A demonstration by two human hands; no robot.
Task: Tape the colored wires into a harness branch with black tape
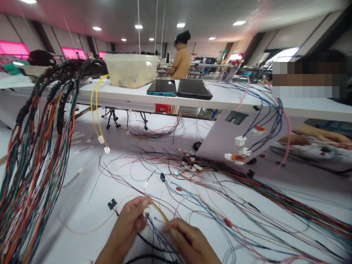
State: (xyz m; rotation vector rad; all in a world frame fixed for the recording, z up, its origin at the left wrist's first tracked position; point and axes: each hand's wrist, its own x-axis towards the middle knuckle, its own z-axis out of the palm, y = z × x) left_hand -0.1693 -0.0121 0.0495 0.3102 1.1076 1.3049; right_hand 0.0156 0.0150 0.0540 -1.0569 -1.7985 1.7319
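Observation:
In my left hand (131,219) a small white connector (146,211) is pinched between thumb and fingers. Dark blue wires (154,229) run down from it toward me. My right hand (189,238), just to the right, is closed on a yellow wire (160,211) that stretches up to the left hand's fingertips. Whether its tip sits in the connector, I cannot tell. Left of my hands lies a black plastic connector (112,204) on the white table. Black cables (148,257) pass beneath my wrists.
Thick taped wire bundles (52,121) hang at left. A raised shelf (132,96) bears a plastic tub (130,71) and two phones (162,87). Loose wires (275,194) spread rightward. A person (181,55) stands behind; another person's hands (316,135) are at far right.

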